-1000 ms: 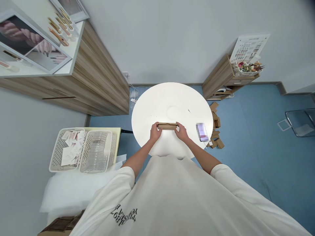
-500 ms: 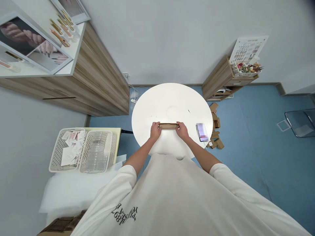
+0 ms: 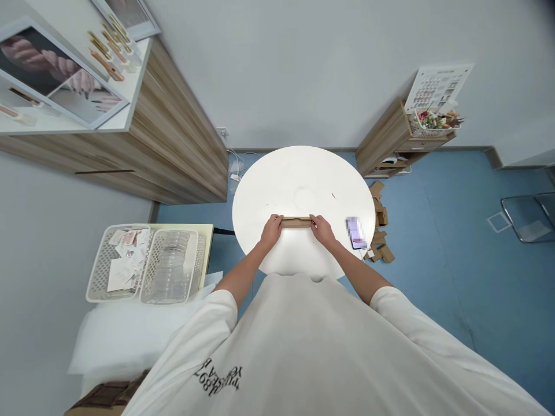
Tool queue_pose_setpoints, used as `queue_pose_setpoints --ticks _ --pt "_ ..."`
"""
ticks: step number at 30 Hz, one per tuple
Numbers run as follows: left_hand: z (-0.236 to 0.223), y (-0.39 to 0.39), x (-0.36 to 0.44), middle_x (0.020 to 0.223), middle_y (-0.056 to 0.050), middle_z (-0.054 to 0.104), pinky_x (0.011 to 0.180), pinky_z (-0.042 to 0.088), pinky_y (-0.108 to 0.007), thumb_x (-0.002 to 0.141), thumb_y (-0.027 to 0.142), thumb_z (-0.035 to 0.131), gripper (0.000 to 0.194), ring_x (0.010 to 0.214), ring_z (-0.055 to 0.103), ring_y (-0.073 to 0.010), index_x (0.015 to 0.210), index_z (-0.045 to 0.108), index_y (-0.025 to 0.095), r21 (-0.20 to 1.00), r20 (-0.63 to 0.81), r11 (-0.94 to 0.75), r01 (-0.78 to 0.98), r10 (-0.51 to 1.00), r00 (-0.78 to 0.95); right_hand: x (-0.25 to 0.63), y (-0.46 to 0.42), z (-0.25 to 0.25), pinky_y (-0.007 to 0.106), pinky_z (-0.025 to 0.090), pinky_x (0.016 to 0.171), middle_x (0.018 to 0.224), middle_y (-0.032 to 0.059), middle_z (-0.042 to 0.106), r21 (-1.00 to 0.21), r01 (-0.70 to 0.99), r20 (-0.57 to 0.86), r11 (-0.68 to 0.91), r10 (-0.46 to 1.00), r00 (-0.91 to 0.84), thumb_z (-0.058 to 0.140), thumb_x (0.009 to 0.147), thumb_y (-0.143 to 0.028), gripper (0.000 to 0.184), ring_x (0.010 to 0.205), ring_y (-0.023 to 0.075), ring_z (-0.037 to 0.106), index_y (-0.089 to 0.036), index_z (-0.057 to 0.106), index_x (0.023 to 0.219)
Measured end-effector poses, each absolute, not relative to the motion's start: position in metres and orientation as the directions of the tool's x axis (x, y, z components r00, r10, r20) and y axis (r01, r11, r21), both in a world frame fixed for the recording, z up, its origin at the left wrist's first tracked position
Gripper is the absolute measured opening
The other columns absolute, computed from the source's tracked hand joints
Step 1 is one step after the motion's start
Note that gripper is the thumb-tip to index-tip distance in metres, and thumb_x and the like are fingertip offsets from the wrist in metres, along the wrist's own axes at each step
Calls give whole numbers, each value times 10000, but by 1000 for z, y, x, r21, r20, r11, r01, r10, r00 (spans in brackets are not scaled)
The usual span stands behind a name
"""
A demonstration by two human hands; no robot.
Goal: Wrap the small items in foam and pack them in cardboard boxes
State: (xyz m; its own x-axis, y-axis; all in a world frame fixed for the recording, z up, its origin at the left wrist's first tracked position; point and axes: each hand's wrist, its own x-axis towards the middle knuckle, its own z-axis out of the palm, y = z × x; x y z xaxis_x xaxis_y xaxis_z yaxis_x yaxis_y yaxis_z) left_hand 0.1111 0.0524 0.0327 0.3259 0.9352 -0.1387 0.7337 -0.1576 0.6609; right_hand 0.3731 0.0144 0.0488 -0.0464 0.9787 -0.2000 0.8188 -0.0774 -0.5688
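Note:
A long, narrow brown cardboard box (image 3: 296, 223) lies on the round white table (image 3: 299, 173), close to its front edge. Gripping the box's left end is my left hand (image 3: 272, 230), its fingers closed around the corner. My right hand (image 3: 322, 230) grips the right end in the same way. Along the top of the box the flap looks nearly closed, with a thin dark gap showing. What the box contains is hidden.
A phone (image 3: 356, 233) lies on the table's right side. Several cardboard boxes (image 3: 381, 237) are piled on the floor beyond it. To the left, white baskets (image 3: 169, 267) hold clear plastic pieces and paper packets. A wooden cabinet (image 3: 182, 133) stands at the back left.
The box's top opening has narrowed as its flap came down. My hands have shifted slightly at both ends and still hold it.

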Motion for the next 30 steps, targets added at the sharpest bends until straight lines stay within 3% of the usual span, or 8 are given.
queue_pose_setpoints --ticks 3,6,11,14,18,22,25,30 --pt "34 47 108 1431 -119 515 1066 442 -425 989 229 430 479 1247 550 -282 1465 482 244 614 -140 -221 758 914 381 374 7 44 428 482 959 1248 138 608 -515 857 -222 -34 971 -95 388 1010 -293 548 1059 295 594 -224 414 1554" --pt "36 34 108 1621 -164 331 1171 308 -513 919 223 528 693 1470 335 -349 1577 314 196 558 -159 -284 780 886 436 373 -5 38 484 432 1022 1495 169 481 -432 901 -239 26 960 -142 424 1000 -363 686 1207 349 532 -197 215 1631" --pt "35 21 113 1699 -112 171 1237 126 -520 815 123 546 892 1559 164 -319 1627 192 228 562 -180 -239 792 899 399 374 -18 32 509 389 1069 1675 157 224 -345 938 -287 18 950 -124 502 955 -384 822 1309 376 470 -201 93 1645" --pt "32 22 112 1697 -124 174 1229 142 -519 802 127 557 897 1546 204 -338 1624 210 225 598 -183 -213 773 902 391 376 -18 31 511 399 1066 1673 156 231 -392 920 -294 0 947 -126 508 948 -388 816 1312 376 477 -198 122 1641" --pt "27 26 107 1667 -149 244 1181 293 -513 885 199 523 790 1492 324 -342 1615 223 217 674 -156 -179 717 914 375 375 -14 31 437 471 1015 1561 169 430 -576 792 -321 -202 947 9 408 1001 -433 705 1227 297 573 -188 195 1627" --pt "21 38 111 1513 -174 458 1098 432 -438 995 293 428 560 1322 531 -281 1544 367 201 760 -251 133 636 963 99 372 -1 32 365 523 946 1332 123 637 -683 588 -402 -433 895 191 372 1013 -454 556 1089 228 658 -203 456 1502" --pt "18 53 118 1395 -152 560 1017 498 -384 1016 366 451 500 1166 624 -239 1491 449 209 796 -338 269 543 941 30 371 12 35 360 539 919 1226 84 687 -722 540 -379 -433 900 215 469 969 -411 494 1006 210 678 -231 546 1423" --pt "16 64 121 1260 -104 657 1019 504 -394 976 260 521 369 1081 660 -229 1332 605 212 801 -369 247 545 921 125 368 23 42 366 552 897 1198 79 686 -737 551 -364 -393 916 167 517 921 -313 425 951 199 676 -238 632 1323"
